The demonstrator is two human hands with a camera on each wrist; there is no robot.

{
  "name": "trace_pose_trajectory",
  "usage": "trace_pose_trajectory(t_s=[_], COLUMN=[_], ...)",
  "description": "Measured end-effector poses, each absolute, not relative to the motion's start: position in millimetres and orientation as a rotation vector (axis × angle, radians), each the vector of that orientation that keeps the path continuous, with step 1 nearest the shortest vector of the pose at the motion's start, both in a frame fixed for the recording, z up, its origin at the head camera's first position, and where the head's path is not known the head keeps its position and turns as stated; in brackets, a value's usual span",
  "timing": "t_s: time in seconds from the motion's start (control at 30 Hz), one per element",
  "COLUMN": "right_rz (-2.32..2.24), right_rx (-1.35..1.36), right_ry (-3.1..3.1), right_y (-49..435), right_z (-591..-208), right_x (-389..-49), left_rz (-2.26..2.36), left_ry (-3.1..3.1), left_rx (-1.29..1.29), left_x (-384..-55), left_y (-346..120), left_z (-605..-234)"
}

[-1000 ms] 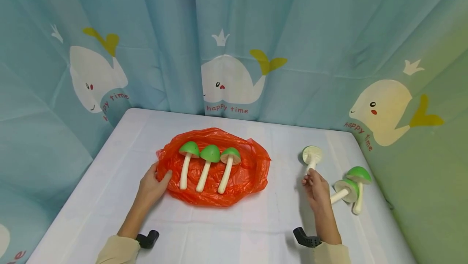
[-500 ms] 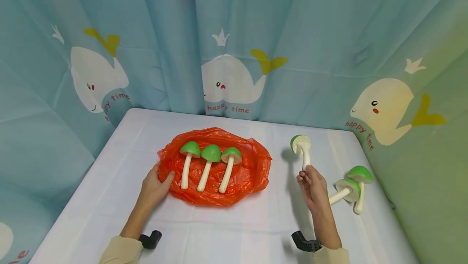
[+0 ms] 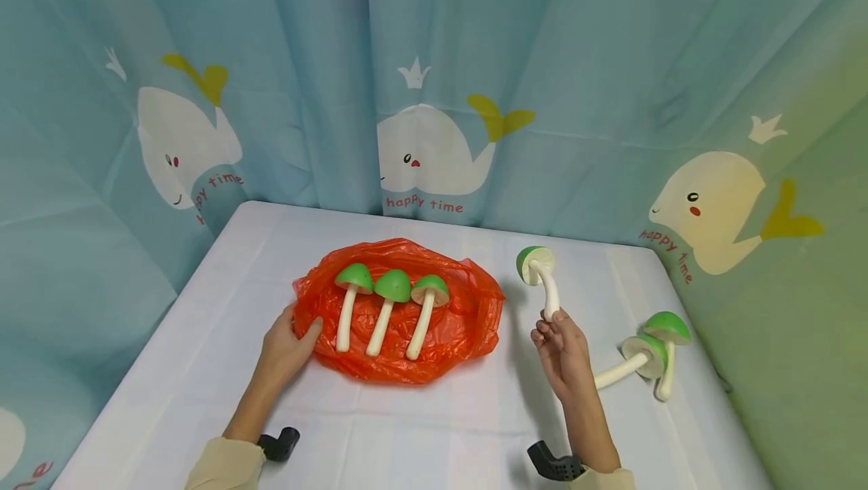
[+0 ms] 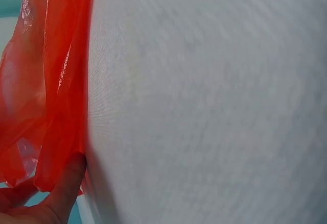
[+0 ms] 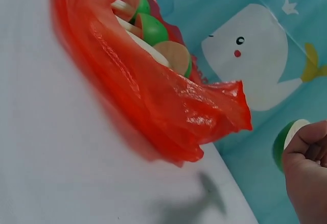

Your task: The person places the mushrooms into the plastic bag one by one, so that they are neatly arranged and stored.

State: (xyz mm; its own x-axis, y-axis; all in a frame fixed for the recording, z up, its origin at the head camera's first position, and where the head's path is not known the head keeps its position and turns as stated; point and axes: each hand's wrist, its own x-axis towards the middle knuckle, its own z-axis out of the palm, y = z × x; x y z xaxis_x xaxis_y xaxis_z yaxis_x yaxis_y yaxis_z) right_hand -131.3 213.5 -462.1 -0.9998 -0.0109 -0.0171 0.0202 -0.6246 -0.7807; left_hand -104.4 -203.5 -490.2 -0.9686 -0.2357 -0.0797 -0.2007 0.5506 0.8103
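Observation:
My left hand (image 3: 288, 350) pinches the left rim of a red plastic bag (image 3: 471, 328); in the left wrist view thumb and finger are on either side of the thin film (image 4: 64, 91). Three toy mushrooms with green caps and white stems, one of them the middle mushroom (image 3: 393, 286), lie side by side in the opened bag. Right of the bag, my right hand (image 3: 566, 354) holds another mushroom (image 3: 548, 290) by the stem's lower end, raised above the table, cap up and tilted left. In the right wrist view its cap (image 5: 280, 145) shows behind the fingers.
Two more mushrooms lie at the table's right: an upper mushroom (image 3: 667, 328) and a lower mushroom (image 3: 646, 358), touching. A white-covered table (image 3: 407, 430) stands against a blue curtain (image 3: 576, 98) with whale prints. Black wrist mounts show on both wrists.
My right hand has lifted the mushroom from the table and carried it left toward the bag, its cap tilting over leftward. My left hand stays at the bag's rim.

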Motion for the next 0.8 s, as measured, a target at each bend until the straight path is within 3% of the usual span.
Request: trace_pose_trajectory(t_s=[0.4, 0.8], right_rz=[-2.785, -2.508], right_rx=[-0.223, -0.392], right_ry=[1.256, 1.333], right_y=[196, 157], right_z=[-449, -459], right_x=[-120, -107], left_rz=[-1.409, -1.396], left_ry=[-2.759, -2.739], left_rx=[0.401, 0.394], left_x=[-105, -104], left_y=[-203, -201], left_z=[-492, -491])
